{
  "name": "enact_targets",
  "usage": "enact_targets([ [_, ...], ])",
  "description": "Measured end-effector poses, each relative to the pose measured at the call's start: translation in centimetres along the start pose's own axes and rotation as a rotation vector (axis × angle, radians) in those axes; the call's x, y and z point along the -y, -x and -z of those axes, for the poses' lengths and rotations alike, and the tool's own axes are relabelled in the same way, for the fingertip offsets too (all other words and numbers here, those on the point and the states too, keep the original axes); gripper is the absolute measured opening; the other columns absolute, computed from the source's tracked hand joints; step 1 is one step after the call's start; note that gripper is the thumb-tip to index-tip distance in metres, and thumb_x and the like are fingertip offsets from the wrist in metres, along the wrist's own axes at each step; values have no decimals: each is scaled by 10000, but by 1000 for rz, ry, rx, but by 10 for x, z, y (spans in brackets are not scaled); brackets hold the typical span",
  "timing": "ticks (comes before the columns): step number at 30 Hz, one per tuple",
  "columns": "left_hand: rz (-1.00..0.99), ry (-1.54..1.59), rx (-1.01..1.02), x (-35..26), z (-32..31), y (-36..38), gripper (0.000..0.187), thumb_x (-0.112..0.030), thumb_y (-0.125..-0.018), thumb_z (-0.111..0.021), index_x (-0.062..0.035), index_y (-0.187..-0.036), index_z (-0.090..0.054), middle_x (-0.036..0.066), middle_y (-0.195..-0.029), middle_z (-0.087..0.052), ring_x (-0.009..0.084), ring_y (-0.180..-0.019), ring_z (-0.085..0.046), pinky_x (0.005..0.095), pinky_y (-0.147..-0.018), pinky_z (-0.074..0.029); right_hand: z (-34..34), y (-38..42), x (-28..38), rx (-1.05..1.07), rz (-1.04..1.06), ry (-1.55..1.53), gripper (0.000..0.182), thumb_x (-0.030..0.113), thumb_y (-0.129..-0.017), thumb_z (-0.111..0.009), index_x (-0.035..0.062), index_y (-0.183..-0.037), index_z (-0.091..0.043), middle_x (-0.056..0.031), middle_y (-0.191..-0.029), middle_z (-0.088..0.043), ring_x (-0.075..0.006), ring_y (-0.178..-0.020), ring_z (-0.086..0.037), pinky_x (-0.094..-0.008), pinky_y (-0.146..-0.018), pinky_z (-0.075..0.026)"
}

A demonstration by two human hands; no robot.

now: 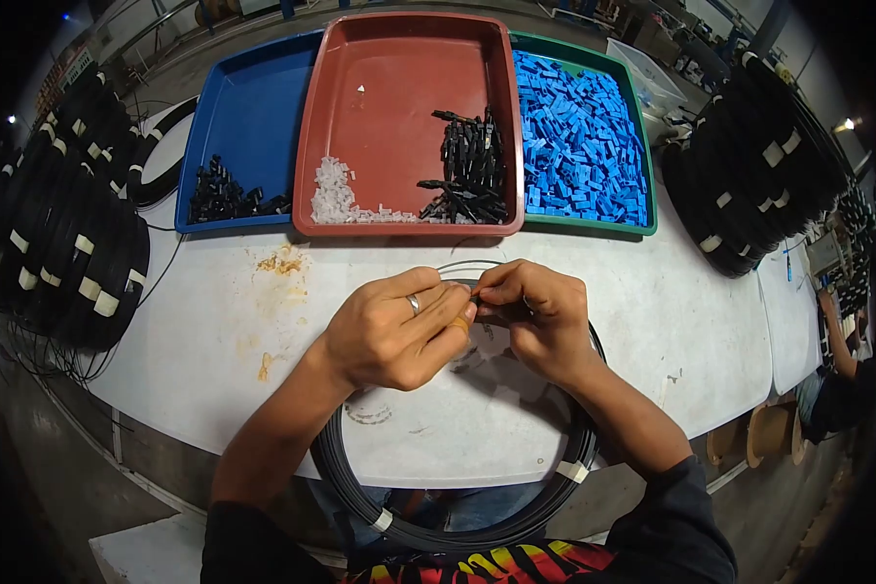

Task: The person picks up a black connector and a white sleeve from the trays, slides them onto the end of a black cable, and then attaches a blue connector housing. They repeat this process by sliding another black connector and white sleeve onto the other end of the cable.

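Note:
My left hand (399, 329), with a ring on one finger, is closed in a pinch at the centre of the white table. Facing it, my right hand (538, 316) pinches too, the fingertips of both meeting. Between them shows a small dark bit of black cable end, mostly hidden by the fingers. Below the hands, a coil of black cable (337, 465) bound with white tape rests partly on the table and hangs over its front edge against my body. A thin strand of it arcs up behind my fingers.
A blue tray (253, 107) holds small black parts. The red tray (399, 97) has clear pieces and black connectors; the green tray (650, 195) is filled with blue clips (584, 136). Cable coils stack at left (68, 243) and right (749, 175). Another person's arm (835, 331) shows far right.

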State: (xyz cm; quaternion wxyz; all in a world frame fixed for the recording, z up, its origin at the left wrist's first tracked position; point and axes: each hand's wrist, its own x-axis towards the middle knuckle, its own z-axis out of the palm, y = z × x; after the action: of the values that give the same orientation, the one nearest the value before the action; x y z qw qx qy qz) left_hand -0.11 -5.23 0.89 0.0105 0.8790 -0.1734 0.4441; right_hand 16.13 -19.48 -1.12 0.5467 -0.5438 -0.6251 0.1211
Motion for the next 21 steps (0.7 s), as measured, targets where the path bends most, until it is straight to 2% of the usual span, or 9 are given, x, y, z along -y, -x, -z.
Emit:
enact_targets([
  [2, 16, 8, -7, 2, 0, 0, 127, 57, -742, -804, 27, -787, -689, 111, -842, -729, 213, -661, -682, 344, -640, -555, -1, -1, 1, -10, 8, 7, 318, -207, -651, -649, -40, -919, -612, -178, -1012, -715, -323, -872, -736, -368, -715, -599],
  [5, 284, 325, -74, 4, -2, 5, 120, 56, -750, -832, 43, -821, -736, 159, -819, -757, 211, -645, -703, 299, -650, -561, -1, -5, 7, -51, 166, 240, 260, -180, -654, -698, -43, -858, -613, -184, -1001, -709, -314, -821, -717, -370, -694, -587],
  [6, 286, 325, -76, 2, -1, 6, 120, 56, -750, -832, 43, -821, -736, 159, -819, -757, 211, -645, -703, 299, -650, -561, 1, -7, 7, -49, 279, 328, 239, -150, -663, -716, -42, -846, -607, -185, -999, -703, -308, -800, -699, -370, -675, -573],
  [9, 892, 742, -2, -5, 4, 2, 139, -4, -760, -858, 45, -850, -763, 167, -834, -776, 201, -759, -769, 281, -657, -589, 6, -9, 4, -32, 480, 455, 228, -92, -680, -737, -39, -851, -595, -182, -1002, -692, -299, -767, -661, -373, -646, -544],
  [10, 889, 745, -2, -6, 2, 2, 139, -4, -760, -858, 45, -850, -763, 167, -834, -776, 201, -759, -769, 281, -657, -589, 7, -9, 3, -21, 567, 493, 236, -65, -687, -740, -37, -866, -590, -178, -1008, -685, -296, -755, -642, -374, -636, -528],
  [13, 776, 682, -32, -4, -2, 2, 86, 15, -788, -811, 36, -785, -727, 131, -801, -759, 180, -693, -732, 279, -626, -572, 5, -7, 10, 4, 462, 476, 253, -90, -664, -708, -33, -879, -587, -171, -1000, -679, -310, -764, -644, -376, -649, -524],
  [15, 128, 179, -33, 2, -4, 0, 136, 34, -794, -758, 3, -707, -658, 88, -767, -711, 160, -628, -658, 289, -582, -545, 3, -5, 18, 3, 287, 415, 301, -150, -623, -676, -21, -884, -601, -150, -979, -687, -326, -790, -664, -389, -678, -543],
  [18, -35, -1, 7, -1, -1, -1, 195, 57, -786, -780, -6, -685, -626, 106, -800, -696, 219, -637, -669, 319, -600, -557, 3, -1, 14, 24, 82, 225, 323, -158, -623, -676, -10, -902, -614, -139, -991, -695, -334, -830, -687, -402, -701, -557],
  [21, -5, 11, -11, 5, -4, 1, 162, 28, -790, -763, -13, -704, -632, 86, -780, -689, 186, -622, -645, 314, -596, -548, 3, 0, 7, 27, -10, 125, 322, -155, -633, -676, -3, -912, -625, -138, -1003, -703, -329, -869, -706, -402, -709, -564],
])
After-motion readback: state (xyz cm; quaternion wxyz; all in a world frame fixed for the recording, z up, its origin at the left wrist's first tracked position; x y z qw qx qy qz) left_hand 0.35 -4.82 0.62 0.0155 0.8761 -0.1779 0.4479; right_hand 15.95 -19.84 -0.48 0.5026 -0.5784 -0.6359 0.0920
